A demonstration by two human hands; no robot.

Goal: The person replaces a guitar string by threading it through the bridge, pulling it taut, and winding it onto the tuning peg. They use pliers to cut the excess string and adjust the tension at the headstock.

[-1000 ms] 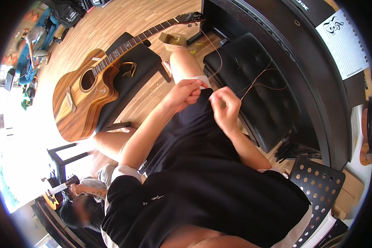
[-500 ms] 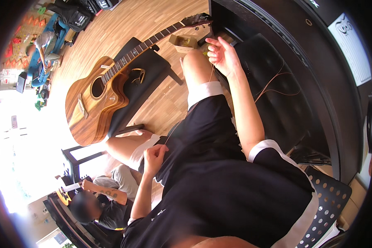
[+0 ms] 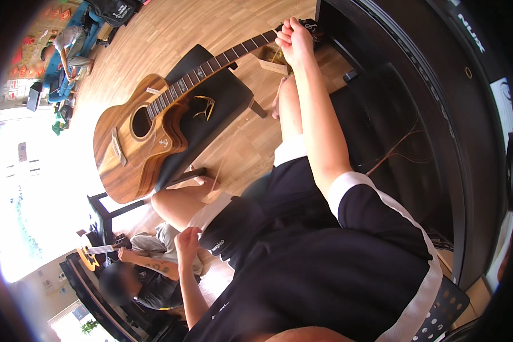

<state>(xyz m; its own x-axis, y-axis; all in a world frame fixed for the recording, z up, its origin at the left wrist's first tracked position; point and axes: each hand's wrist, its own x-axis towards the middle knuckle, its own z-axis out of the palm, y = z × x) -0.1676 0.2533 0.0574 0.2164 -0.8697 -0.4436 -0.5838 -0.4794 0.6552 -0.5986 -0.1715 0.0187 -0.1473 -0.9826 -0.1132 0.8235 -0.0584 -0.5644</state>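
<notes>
A brown wooden acoustic guitar (image 3: 148,128) lies face up across a black padded bench (image 3: 219,88), its neck reaching away to the right. Beside the dark headstock (image 3: 310,25), my right hand (image 3: 295,44) is closed, fingers curled in a pinch around a thin guitar string. Low over the left side of my lap, my left hand (image 3: 187,244) is also pinched closed. A faint line of string runs up from its fingertips, hard to follow against the floor. Between fretboard and cutaway rests a pair of yellow-framed glasses (image 3: 205,108) on the bench.
An open cardboard box (image 3: 272,61) stands on the floor under the headstock. Loose coiled strings (image 3: 396,149) lie on a black surface at right. A seated person (image 3: 154,285) with a small guitar (image 3: 90,251) is close at lower left; another person (image 3: 68,43) sits far left.
My right hand has moved away from me to the headstock, its fingers curling closed. My left hand has drawn back left and nearer to me. The view has shifted slightly.
</notes>
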